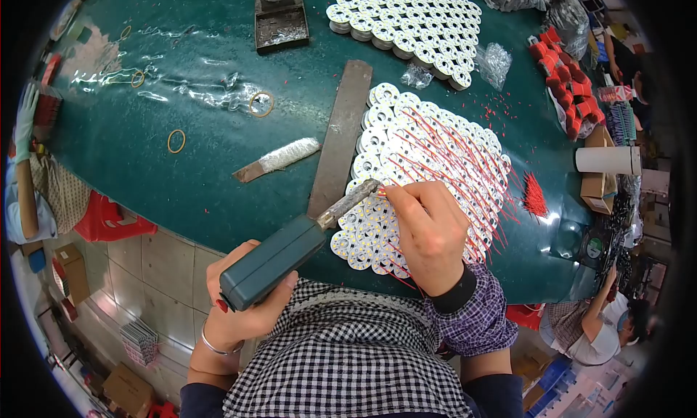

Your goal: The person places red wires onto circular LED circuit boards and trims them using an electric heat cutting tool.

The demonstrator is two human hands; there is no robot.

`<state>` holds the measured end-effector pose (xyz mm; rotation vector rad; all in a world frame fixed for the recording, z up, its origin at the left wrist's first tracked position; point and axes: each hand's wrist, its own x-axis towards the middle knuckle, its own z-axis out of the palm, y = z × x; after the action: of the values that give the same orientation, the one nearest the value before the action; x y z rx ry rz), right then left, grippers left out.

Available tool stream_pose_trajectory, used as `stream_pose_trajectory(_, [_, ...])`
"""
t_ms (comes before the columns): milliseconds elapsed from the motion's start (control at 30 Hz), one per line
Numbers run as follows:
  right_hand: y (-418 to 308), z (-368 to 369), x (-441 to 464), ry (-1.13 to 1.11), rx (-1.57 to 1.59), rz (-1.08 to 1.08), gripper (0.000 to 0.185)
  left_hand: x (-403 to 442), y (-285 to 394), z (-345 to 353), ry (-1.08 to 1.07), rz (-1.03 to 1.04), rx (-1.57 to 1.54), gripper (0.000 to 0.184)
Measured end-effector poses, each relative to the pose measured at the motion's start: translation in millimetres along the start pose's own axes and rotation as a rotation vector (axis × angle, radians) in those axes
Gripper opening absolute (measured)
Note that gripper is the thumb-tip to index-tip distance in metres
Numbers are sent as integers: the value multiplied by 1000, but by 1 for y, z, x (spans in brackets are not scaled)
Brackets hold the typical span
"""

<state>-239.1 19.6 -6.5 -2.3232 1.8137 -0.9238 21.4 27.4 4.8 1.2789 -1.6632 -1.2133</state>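
My left hand [250,302] is wrapped round the dark green body of a soldering gun [274,262]. Its metal tip points up and right and reaches the stack of round white LED boards [374,138]. Close to that tip, my right hand [433,226] is closed in a pinch on a thin red wire, mostly hidden by the fingers. Many red wires [465,157] lie across the boards, running down to the right. Whether the tip touches the wire I cannot tell.
A flat brown bar [341,135] lies along the boards' left side, near a plastic-wrapped blade [279,159]. Further back are a soldering stand [282,19] and another board stack [406,26]. Cut red wires [535,195] and red spools [565,80] lie right. Other people sit at both sides.
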Motion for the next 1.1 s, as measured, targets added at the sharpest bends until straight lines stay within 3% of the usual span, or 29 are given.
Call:
stream_pose_trajectory(233, [0, 0, 1, -9, -1, 7, 25, -17, 0, -3, 95, -157, -115, 27])
stream_pose_trajectory(533, [-13, -19, -6, 4, -2, 12, 22, -25, -4, -2, 132, -36, -67, 30])
stream_pose_trajectory(833, [-9, -11, -16, -9, 35, 39, 23, -24, 2, 1, 46, -119, -108, 30])
stream_pose_trajectory(1100, [-8, -9, -17, -13, 48, 43, 22, -24, -3, 3, 14, -64, -73, 27])
